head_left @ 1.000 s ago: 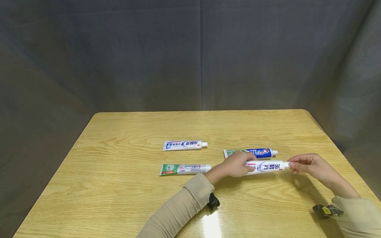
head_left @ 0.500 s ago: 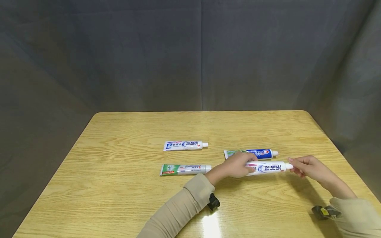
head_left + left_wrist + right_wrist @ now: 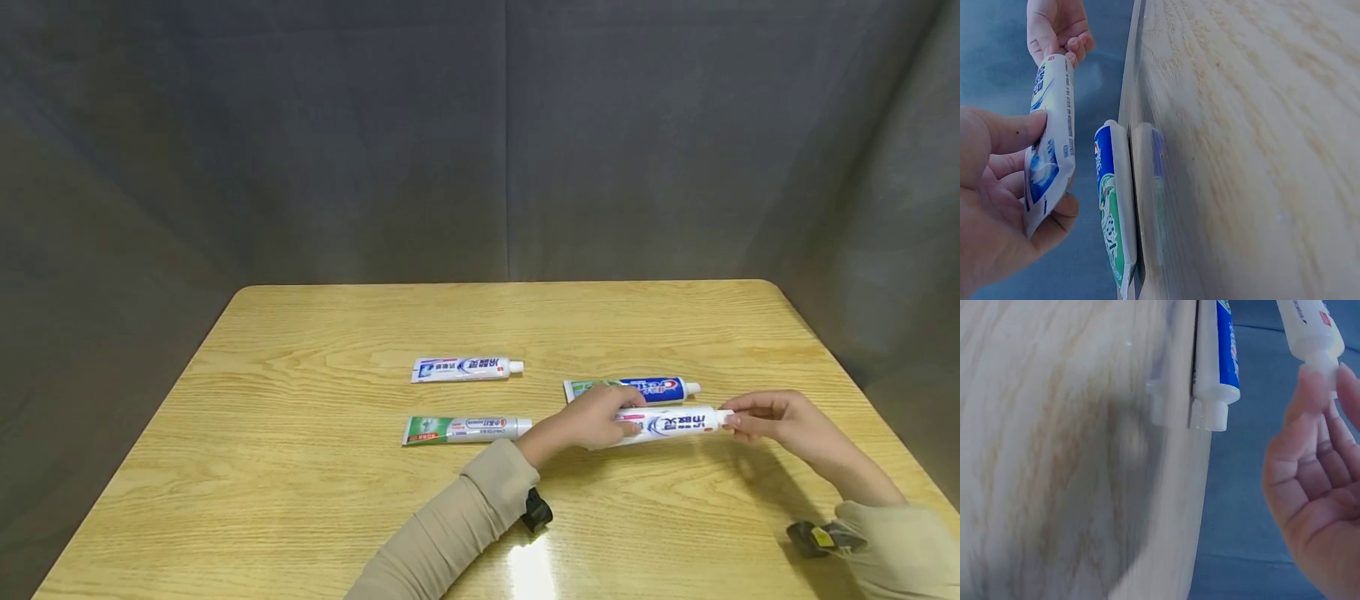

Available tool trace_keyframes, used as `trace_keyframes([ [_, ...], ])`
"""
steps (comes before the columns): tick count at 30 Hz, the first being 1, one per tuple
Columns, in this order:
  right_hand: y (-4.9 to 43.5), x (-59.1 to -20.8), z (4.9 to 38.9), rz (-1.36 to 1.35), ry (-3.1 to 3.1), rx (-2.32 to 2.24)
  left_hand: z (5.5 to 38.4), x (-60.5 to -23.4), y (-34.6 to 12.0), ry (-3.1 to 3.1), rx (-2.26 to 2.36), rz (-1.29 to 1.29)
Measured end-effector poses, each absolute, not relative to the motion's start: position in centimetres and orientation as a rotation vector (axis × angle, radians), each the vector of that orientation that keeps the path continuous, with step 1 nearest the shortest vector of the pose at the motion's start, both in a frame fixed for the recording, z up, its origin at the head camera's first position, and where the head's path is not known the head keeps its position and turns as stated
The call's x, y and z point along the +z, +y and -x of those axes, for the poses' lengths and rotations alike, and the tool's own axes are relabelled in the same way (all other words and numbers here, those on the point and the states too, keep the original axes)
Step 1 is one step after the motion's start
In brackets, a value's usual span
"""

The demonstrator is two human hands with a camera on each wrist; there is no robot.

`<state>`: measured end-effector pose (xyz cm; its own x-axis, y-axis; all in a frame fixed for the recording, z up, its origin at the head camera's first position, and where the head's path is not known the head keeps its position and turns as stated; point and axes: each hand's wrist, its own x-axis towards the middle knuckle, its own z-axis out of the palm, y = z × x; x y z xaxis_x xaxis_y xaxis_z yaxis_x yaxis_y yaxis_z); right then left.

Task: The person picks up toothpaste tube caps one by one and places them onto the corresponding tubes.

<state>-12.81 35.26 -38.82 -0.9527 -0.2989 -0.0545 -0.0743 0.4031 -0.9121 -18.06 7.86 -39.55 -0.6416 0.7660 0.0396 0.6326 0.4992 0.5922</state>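
A white toothpaste tube (image 3: pixel 671 423) with blue lettering is held above the table, its cap end to the right. My left hand (image 3: pixel 597 414) grips its flat tail end, thumb on the near side and fingers curled beneath, as the left wrist view shows. At the other end my right hand (image 3: pixel 783 423) pinches the white cap (image 3: pixel 1322 365) between thumb and fingertips. Just behind lies a blue and green toothpaste tube (image 3: pixel 660 389), partly covered by my left hand; in the left wrist view this tube (image 3: pixel 1110 200) rests flat on the table, apart from the held one.
On the wooden table (image 3: pixel 300 517), a green and silver toothpaste tube (image 3: pixel 468 429) lies left of my left wrist. Farther back is another white toothpaste tube (image 3: pixel 461 368). A dark grey curtain (image 3: pixel 375 150) hangs behind the table.
My right hand's fingers shift at the cap: half a second ago they were looser and slightly to the right, and now they pinch it again. The left hand stays in place.
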Motion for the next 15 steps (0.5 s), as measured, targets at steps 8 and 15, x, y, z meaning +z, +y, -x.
trace_keyframes([
  [8,34.61,-38.75,13.0,0.404,2.591,-1.372,17.89,-39.66,7.93,2.578,0.797,-1.199],
  [15,34.52,-38.77,13.0,0.478,2.545,-1.356,17.9,-39.7,7.81,2.567,0.789,-1.198],
])
